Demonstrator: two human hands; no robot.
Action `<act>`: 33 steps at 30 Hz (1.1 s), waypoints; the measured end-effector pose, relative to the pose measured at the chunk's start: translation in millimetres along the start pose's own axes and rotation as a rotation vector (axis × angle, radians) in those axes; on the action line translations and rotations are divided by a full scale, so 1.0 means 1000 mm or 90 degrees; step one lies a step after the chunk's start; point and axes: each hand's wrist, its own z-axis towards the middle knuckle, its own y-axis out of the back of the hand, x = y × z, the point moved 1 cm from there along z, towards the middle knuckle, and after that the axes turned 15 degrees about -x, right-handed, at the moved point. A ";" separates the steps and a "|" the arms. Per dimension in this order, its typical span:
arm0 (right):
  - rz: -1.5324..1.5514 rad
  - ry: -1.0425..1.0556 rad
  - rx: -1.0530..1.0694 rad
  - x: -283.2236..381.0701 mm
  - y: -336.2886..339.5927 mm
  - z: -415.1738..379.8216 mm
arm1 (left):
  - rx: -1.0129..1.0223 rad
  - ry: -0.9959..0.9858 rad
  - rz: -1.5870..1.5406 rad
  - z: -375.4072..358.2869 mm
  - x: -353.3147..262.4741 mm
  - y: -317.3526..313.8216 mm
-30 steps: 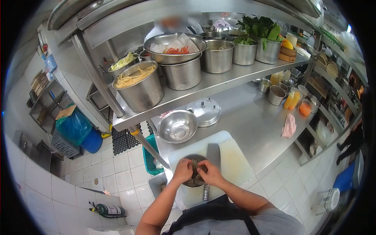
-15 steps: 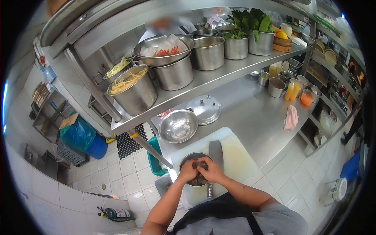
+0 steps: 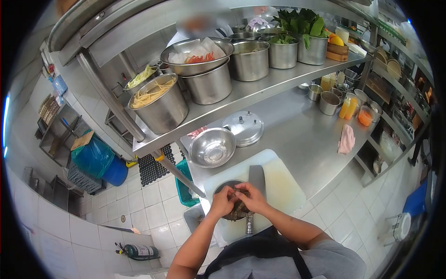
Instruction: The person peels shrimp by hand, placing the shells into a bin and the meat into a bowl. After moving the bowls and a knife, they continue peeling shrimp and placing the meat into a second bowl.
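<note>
A: So where's the pot [image 3: 228, 181] sitting?

B: It's been set on the cutting board [image 3: 284, 183], dark pieces [image 3: 238, 215] inside. The knife [image 3: 257, 182] is laid just beside it, roughly one to five o'clock. The colander [image 3: 212, 148] is parked around eleven.

A: And the hands?

B: Left hand [image 3: 223, 202] and right hand [image 3: 252, 197] are both half-curled over it, fingertips brought together. Can't be told if anything's pinched, tbh.

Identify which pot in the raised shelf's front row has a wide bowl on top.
The second pot from the left: a bowl of red and white pieces sits over it; the others have none.
</note>
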 end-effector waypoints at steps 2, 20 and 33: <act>0.007 0.001 0.007 0.003 -0.001 0.002 | -0.001 -0.029 0.003 -0.002 -0.006 0.004; -0.030 -0.026 0.090 0.005 0.017 0.004 | -0.078 -0.109 0.070 0.003 -0.026 0.030; -0.048 0.012 0.130 0.025 0.019 0.008 | -0.061 -0.004 -0.285 -0.008 -0.052 0.048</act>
